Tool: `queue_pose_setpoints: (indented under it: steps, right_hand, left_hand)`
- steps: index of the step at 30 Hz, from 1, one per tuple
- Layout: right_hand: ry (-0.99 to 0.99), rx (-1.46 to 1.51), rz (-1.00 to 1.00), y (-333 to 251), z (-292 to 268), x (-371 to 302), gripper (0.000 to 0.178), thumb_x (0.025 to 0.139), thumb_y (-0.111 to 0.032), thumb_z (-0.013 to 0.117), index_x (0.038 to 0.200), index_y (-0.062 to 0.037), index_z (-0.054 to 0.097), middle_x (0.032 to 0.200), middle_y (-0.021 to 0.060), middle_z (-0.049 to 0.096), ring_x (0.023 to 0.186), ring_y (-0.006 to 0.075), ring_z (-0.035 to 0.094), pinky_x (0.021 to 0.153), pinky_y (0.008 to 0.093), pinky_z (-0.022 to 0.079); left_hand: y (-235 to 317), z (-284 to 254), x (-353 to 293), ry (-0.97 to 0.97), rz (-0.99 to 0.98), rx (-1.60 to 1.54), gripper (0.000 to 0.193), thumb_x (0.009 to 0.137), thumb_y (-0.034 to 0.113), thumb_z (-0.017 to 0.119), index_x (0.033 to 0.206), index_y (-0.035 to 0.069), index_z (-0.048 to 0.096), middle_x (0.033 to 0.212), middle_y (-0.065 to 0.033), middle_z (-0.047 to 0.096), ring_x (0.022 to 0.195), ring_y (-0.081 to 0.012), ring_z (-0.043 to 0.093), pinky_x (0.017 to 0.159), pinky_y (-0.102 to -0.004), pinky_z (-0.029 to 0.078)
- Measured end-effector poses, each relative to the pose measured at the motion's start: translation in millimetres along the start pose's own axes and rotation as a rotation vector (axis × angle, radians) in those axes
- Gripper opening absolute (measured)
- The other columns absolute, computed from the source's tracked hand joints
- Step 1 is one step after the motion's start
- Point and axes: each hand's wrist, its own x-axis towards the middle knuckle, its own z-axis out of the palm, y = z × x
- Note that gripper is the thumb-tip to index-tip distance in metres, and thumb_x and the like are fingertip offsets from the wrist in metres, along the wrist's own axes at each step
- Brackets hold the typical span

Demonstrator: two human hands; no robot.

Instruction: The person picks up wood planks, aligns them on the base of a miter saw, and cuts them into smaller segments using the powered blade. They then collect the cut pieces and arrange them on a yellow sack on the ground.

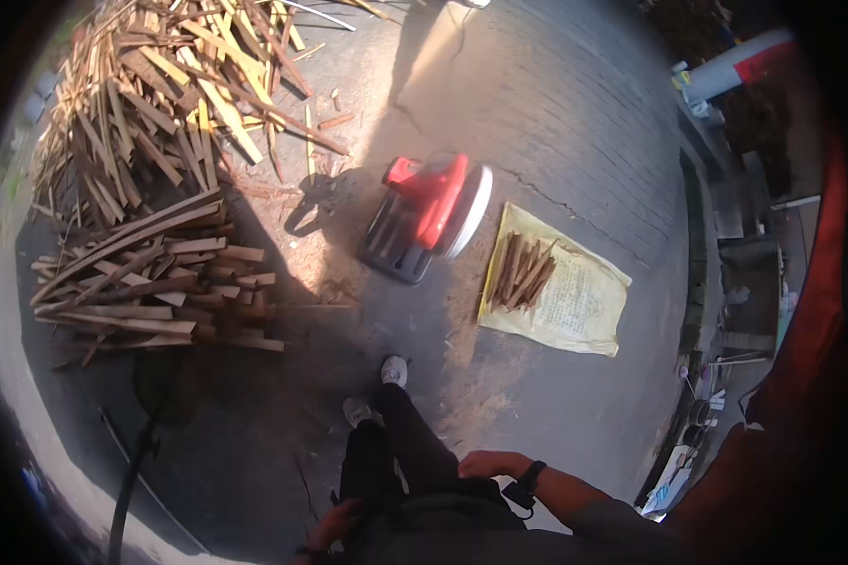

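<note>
My right hand point(488, 464) rests by my right hip against dark clothing, with a black watch-like band on its wrist. Its fingers are curled in, and whatever they may hold is hidden. Low at my left side, my left hand point(334, 524) is dim and smeared, so its fingers cannot be made out. Ahead of my feet stands a red chop saw point(438, 202) with a white disc on its right and a black slotted base point(398, 240). Short wooden sticks point(521, 271) lie bunched on a flattened pale yellow sack point(584, 299) to the saw's right.
A big heap of split wood strips point(184, 94) fills the far left. Nearer, a lower stack of cut wood point(160, 282) lies on the ground. Sawdust point(476, 395) streaks the grey paving. Shelving with assorted items point(749, 292) lines the right side. A dark pole point(127, 490) stands at the lower left.
</note>
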Motion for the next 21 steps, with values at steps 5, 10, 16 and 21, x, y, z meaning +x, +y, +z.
queue_pose_setpoints:
  steps: [5,10,16,21]
  right_hand:
    - [-0.028,0.236,0.31,-21,-55,7,0.026,0.084,-0.023,0.057,0.087,0.0011,0.064,0.074,0.0117,0.063,0.068,0.0211,0.059,0.065,0.0351,0.048]
    - [-0.201,-0.028,0.163,-42,-91,34,0.019,0.085,-0.018,0.056,0.083,0.0003,0.062,0.066,0.0063,0.057,0.062,0.0139,0.054,0.059,0.0301,0.047]
    - [-0.366,0.011,0.211,-41,-114,33,0.016,0.082,-0.016,0.055,0.078,-0.0015,0.06,0.064,0.003,0.053,0.062,0.0111,0.05,0.059,0.0288,0.044]
    - [-0.353,0.055,0.152,-53,-124,38,0.017,0.083,-0.017,0.054,0.08,-0.0018,0.061,0.064,0.0008,0.056,0.061,0.0109,0.053,0.057,0.0292,0.046]
  left_hand:
    - [116,-25,1,-0.158,-0.333,-0.017,0.051,0.079,0.002,0.05,0.13,0.005,0.046,0.12,-0.0156,0.057,0.113,-0.0263,0.054,0.097,-0.0359,0.042]
    - [164,-25,-18,-0.212,-0.264,-0.208,0.053,0.079,0.001,0.05,0.132,0.004,0.044,0.124,-0.0141,0.055,0.116,-0.0235,0.052,0.1,-0.0351,0.039]
    - [194,-21,-38,-0.244,-0.202,-0.59,0.051,0.079,0.008,0.054,0.128,0.0,0.046,0.124,-0.0112,0.055,0.116,-0.0185,0.05,0.101,-0.0331,0.038]
    - [197,-52,-19,-0.31,-0.193,-0.537,0.046,0.085,0.013,0.057,0.128,0.0,0.047,0.124,-0.0106,0.055,0.117,-0.0177,0.049,0.102,-0.0319,0.036]
